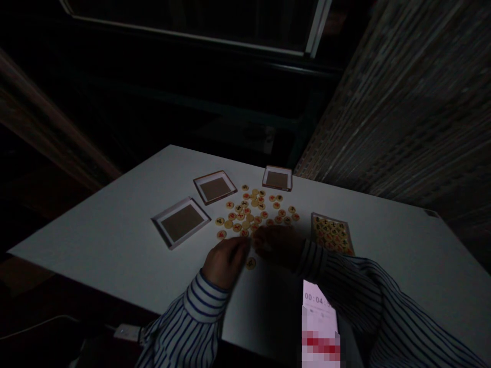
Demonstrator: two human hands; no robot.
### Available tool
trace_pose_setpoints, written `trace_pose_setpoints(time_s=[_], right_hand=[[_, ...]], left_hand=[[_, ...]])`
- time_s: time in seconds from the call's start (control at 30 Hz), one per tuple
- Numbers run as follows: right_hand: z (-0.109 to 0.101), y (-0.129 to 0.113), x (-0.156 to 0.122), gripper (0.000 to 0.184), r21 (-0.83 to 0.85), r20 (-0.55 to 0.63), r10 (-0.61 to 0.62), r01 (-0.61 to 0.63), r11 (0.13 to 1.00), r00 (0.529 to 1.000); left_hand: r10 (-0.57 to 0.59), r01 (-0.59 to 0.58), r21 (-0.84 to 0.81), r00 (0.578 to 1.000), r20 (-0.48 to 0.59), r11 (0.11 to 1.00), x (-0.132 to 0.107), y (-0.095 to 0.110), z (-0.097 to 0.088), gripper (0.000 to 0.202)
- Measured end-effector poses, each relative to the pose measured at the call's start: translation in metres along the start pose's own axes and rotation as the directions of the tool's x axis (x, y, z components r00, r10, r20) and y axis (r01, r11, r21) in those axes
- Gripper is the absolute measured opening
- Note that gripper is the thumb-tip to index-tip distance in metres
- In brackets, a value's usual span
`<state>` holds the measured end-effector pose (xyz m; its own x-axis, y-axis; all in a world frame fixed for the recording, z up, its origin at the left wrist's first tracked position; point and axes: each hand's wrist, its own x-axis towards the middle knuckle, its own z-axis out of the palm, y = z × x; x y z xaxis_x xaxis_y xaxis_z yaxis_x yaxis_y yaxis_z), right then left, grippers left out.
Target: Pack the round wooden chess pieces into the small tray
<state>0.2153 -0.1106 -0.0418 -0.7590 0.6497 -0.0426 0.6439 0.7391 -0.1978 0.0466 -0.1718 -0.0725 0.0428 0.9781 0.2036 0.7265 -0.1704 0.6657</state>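
Round Chinese chess pieces (240, 215), marked in red or black, lie in a loose spread on the white table; a few show plain faces. At their near edge is my left hand (223, 261), its fingers curled together; whatever they may hold is hidden. My right hand (279, 244) reaches in from the right over the nearest pieces. It is dark and its fingers are hard to make out. The two hands almost meet. Just below them lies a single piece (250, 263) with a black mark.
Three shallow box parts stand on the table (115, 225): one at left (180, 223), another behind it (215, 187), a third at the back (276, 179). Right of my hand sits a box filled with pieces (332, 232). A phone (320, 317) with a lit timer is near my right sleeve.
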Motion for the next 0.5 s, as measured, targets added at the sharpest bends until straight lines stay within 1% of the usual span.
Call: trace_pose_setpoints(time_s=[0.1,0.2,0.27,0.37,0.43,0.5], right_hand=[[-0.003,0.001,-0.008,0.019,0.088,-0.05,0.003,0.001,0.996,0.999],[-0.006,-0.001,-0.016,0.017,0.142,-0.098,0.016,-0.002,0.99,0.995],[-0.008,-0.001,-0.022,0.018,0.168,-0.137,0.024,0.0,0.986,0.99],[-0.007,0.001,-0.033,0.018,0.214,-0.23,-0.014,0.065,0.975,0.973],[-0.006,0.004,-0.043,0.017,0.249,-0.286,-0.044,0.119,0.961,0.957],[-0.004,0.007,-0.053,0.018,0.275,-0.326,-0.045,0.14,0.951,0.944]], left_hand=[[-0.115,0.125,-0.214,0.991,0.062,0.969,-0.002,0.009,0.007,0.031],[-0.219,0.247,-0.411,0.969,0.115,0.877,-0.002,0.015,0.013,0.033],[-0.257,0.287,-0.506,0.958,0.129,0.814,-0.001,0.019,0.015,0.034],[-0.254,0.295,-0.58,0.955,0.154,0.759,0.002,0.024,0.016,0.033],[-0.219,0.277,-0.593,0.961,0.169,0.756,0.003,0.027,0.016,0.03],[-0.164,0.246,-0.596,0.968,0.188,0.764,0.003,0.03,0.018,0.027]])
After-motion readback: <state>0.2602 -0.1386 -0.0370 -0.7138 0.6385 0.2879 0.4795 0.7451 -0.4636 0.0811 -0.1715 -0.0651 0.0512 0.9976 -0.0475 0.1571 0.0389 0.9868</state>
